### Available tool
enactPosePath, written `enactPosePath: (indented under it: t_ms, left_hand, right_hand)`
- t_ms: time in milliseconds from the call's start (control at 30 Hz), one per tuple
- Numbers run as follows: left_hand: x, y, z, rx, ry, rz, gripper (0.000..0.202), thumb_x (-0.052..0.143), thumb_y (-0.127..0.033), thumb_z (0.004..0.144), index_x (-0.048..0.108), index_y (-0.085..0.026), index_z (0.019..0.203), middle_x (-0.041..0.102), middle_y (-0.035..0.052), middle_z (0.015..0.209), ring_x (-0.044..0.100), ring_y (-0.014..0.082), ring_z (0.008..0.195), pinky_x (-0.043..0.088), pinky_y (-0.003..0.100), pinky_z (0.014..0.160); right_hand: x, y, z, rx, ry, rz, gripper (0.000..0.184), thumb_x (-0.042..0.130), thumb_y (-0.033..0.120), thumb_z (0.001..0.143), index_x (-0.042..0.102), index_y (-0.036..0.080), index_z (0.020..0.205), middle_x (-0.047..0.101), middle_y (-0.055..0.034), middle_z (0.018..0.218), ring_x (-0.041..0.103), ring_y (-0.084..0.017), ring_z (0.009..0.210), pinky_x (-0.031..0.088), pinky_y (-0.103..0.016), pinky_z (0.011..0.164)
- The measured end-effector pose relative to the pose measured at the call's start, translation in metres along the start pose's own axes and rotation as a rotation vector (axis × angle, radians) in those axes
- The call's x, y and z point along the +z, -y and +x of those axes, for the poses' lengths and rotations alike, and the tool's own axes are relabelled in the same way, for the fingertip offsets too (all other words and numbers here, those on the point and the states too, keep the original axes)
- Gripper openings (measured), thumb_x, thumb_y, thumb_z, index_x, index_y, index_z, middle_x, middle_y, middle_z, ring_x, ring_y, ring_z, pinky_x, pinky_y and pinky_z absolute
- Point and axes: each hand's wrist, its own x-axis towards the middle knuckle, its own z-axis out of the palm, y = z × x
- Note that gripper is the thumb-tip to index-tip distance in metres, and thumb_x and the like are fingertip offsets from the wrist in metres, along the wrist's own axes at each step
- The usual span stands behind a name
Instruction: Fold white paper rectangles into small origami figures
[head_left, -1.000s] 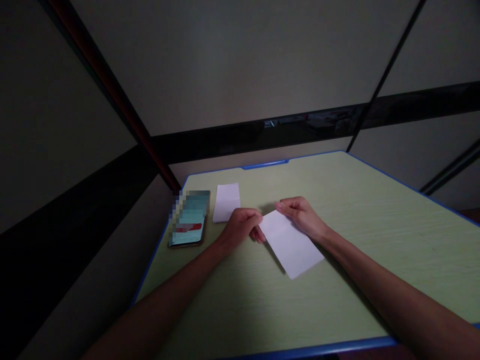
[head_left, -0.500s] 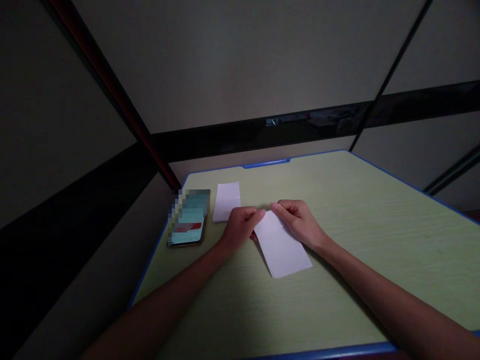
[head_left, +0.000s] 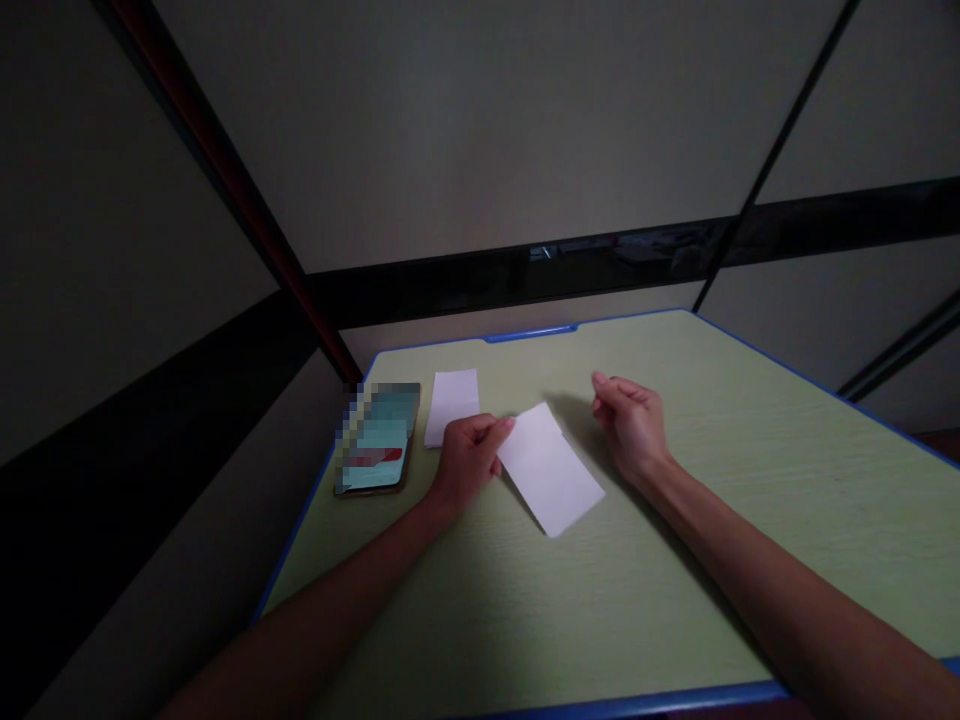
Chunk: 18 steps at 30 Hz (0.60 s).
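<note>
My left hand [head_left: 469, 460] pinches a white sheet of paper [head_left: 553, 475] at its left corner, between thumb and fingers. The paper lies tilted above the table, and a slight step along its right edge hints at more than one layer. To the right, apart from the paper, my right hand [head_left: 631, 425] is raised with its fingers curled in and the thumb against them; I see nothing in it. A stack of white paper [head_left: 453, 395] lies just behind my left hand, which covers its lower right corner.
A phone [head_left: 382, 440] with a lit, partly blurred screen lies at the table's left edge. The pale green table [head_left: 750, 480] has a blue rim and a blue handle-like strip [head_left: 531, 333] at the back. Behind it stand grey panels [head_left: 487, 130] with a black band.
My right hand has let go of the paper and moved right, its fingers now curled. The paper has turned a little and stays in my left hand.
</note>
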Motion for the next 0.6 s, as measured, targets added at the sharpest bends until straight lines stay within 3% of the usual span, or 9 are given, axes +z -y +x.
enactPosePath:
  t_ms: [67,233,400,500,600]
  left_hand:
    - [-0.003,0.0,0.002,0.003,-0.105,-0.023,0.035,0.049,-0.03,0.07,0.039,-0.015,0.04,0.037,-0.0075,0.029,0.033,0.0026,0.027,0.025,0.015,0.032]
    - [-0.001,0.002,0.009,-0.017,-0.102,-0.132,0.023,0.051,-0.027,0.069,0.046,-0.014,0.051,0.051,-0.0044,0.038,0.043,0.0044,0.033,0.032,0.016,0.036]
    - [0.001,0.002,0.008,-0.006,-0.109,-0.206,0.015,0.053,-0.026,0.069,0.047,-0.013,0.065,0.061,-0.0001,0.051,0.055,0.0083,0.041,0.037,0.017,0.039]
    - [0.002,0.001,0.007,-0.005,-0.068,-0.256,0.02,0.052,-0.026,0.069,0.047,-0.012,0.082,0.065,0.0033,0.062,0.06,0.0127,0.052,0.041,0.019,0.043]
    - [0.004,0.002,0.005,-0.013,0.037,-0.278,0.028,0.053,-0.027,0.069,0.046,-0.012,0.091,0.066,0.0047,0.064,0.062,0.0146,0.057,0.043,0.02,0.046]
  right_hand:
    - [-0.005,0.0,0.005,-0.014,-0.019,0.016,0.03,0.057,0.036,0.065,0.047,0.015,0.045,0.041,0.0051,0.04,0.032,-0.004,0.038,0.024,-0.02,0.04]
    - [0.002,0.0,0.003,0.002,0.26,-0.086,0.022,0.059,0.037,0.064,0.056,0.016,0.068,0.056,-0.001,0.066,0.047,-0.009,0.055,0.036,-0.022,0.051]
    - [0.008,-0.003,0.001,-0.049,0.138,-0.125,0.042,0.067,0.033,0.054,0.049,0.021,0.089,0.05,-0.0055,0.104,0.051,-0.015,0.082,0.042,-0.031,0.073]
    - [0.009,-0.005,-0.001,-0.007,0.14,-0.049,0.052,0.069,0.031,0.051,0.043,0.023,0.096,0.051,-0.0041,0.101,0.052,-0.015,0.083,0.042,-0.032,0.076]
    - [0.012,-0.006,-0.008,0.064,0.286,0.029,0.049,0.068,0.027,0.053,0.044,0.021,0.095,0.057,-0.0022,0.087,0.055,-0.014,0.075,0.043,-0.031,0.071]
